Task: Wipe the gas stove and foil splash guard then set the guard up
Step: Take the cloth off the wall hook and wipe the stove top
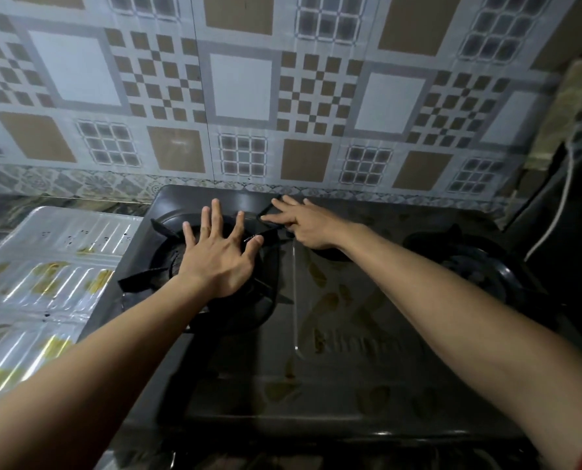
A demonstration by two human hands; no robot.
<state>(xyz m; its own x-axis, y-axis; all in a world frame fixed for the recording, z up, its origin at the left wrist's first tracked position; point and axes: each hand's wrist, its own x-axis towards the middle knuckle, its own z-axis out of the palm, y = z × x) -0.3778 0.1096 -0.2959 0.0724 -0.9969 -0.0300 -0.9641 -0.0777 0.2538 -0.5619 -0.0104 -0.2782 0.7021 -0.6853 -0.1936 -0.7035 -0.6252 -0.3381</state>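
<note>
A dark two-burner gas stove (350,340) fills the middle, its glass top marked with yellowish greasy smears. My left hand (221,256) lies spread, palm down, over the black pan support (140,278) of the left burner, thumb touching one prong. My right hand (309,225) reaches to the far right prong of that same support, and its fingers close around the prong. The foil splash guard (62,252) lies flat on the counter left of the stove, silver and ribbed, with yellow stains and dark specks.
The right burner (479,262) with its own pan support sits at the stove's right side. A patterned tiled wall (242,86) stands directly behind. A white cable (554,212) hangs down at the far right beside a dark object.
</note>
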